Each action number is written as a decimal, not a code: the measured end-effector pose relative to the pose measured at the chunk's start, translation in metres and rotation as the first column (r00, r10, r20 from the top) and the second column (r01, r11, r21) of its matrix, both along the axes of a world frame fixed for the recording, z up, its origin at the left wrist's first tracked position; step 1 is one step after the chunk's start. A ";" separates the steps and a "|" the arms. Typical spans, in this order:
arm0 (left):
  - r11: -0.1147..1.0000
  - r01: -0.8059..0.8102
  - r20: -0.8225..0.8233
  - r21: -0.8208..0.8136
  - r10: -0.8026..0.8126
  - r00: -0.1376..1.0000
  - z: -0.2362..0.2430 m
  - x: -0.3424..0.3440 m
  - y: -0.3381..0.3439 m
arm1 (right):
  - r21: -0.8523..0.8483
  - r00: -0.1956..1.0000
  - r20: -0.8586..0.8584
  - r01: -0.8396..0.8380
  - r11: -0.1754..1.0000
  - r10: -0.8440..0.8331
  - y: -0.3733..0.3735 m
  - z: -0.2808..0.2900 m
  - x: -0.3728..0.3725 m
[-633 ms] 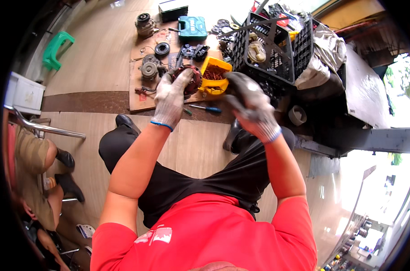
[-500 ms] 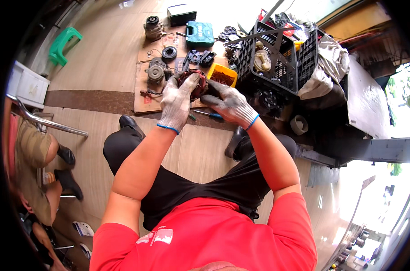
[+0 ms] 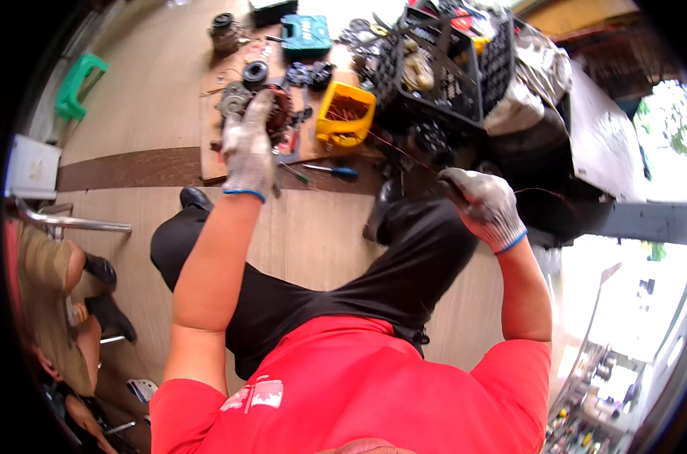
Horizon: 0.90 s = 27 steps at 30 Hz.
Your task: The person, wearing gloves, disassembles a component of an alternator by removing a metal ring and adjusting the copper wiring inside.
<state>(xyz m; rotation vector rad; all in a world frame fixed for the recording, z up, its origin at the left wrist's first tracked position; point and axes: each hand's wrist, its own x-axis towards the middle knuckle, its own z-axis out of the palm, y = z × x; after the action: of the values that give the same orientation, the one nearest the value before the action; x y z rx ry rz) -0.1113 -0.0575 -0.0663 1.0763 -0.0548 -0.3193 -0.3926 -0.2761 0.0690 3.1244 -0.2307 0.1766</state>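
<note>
Left hand (image 3: pixel 249 147) grips a dark red coil (image 3: pixel 280 110) above the middle of the cardboard (image 3: pixel 210 113), some fingers hidden behind it. Right hand (image 3: pixel 479 200), well past the cardboard's right edge, has fingers narrow on a thin wire (image 3: pixel 402 153); yellow tub (image 3: pixel 343 139) sits by that edge, blue screwdriver (image 3: pixel 343 172) near the closest edge.

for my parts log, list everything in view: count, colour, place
wound part: 1, dark red, in left hand
thin wire: at least 1, reddish, at right hand
container: 1, yellow, right of wound part
cardboard: 1, tan, floor
case: 1, teal, top centre
screwdriver: 1, blue handle, below container
crates: 2, black, right of container
cloth: 1, pale, right of crates
stool: 1, green, far left
seated person: at least 1, brown clothing, left
left hand: 1, whitish glove, on wound part
right hand: 1, whitish glove, right of centre
</note>
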 end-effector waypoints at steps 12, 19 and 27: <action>0.956 0.184 0.128 0.228 -0.216 0.968 0.021 -0.026 -0.008 | 0.078 0.832 -0.054 0.555 0.828 -0.553 -0.041 -0.050 -0.248; 0.873 0.335 0.303 0.354 -0.446 0.842 0.050 -0.065 -0.005 | -0.074 0.737 -0.330 0.602 0.795 -0.590 -0.050 -0.060 -0.286; 0.881 0.356 0.268 0.311 -0.440 0.857 0.049 -0.065 -0.005 | 0.502 0.580 0.641 0.178 0.846 -0.503 0.046 0.039 -0.075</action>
<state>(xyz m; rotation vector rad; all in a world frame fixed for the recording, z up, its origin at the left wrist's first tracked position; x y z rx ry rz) -0.1760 -0.0623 -0.0169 1.3640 -0.5638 -0.5299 -0.4674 -0.2299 0.1077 3.0178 -0.9901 1.6319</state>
